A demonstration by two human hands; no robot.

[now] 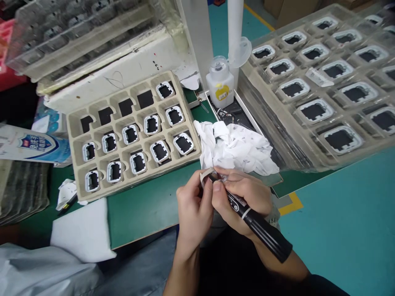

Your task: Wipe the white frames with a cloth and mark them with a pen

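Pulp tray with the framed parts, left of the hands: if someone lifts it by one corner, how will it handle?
The pulp tray looks like thin moulded fibre, so probably light and a bit bendy at a corner. The frame parts sit loose in open pockets; tilting would likely spill them. The top-row pockets look empty, so weight probably sits toward the near side.

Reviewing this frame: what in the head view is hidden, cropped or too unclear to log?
- Small white frame part: mostly hidden between left hand and right hand.
- Black marker: its tip is covered by the fingers, so contact with the part cannot be told.
- White bottle: yellow label too small to read.
- Clear plastic tray: cut off by the right edge.
- Upper-left tray stack: blurred.
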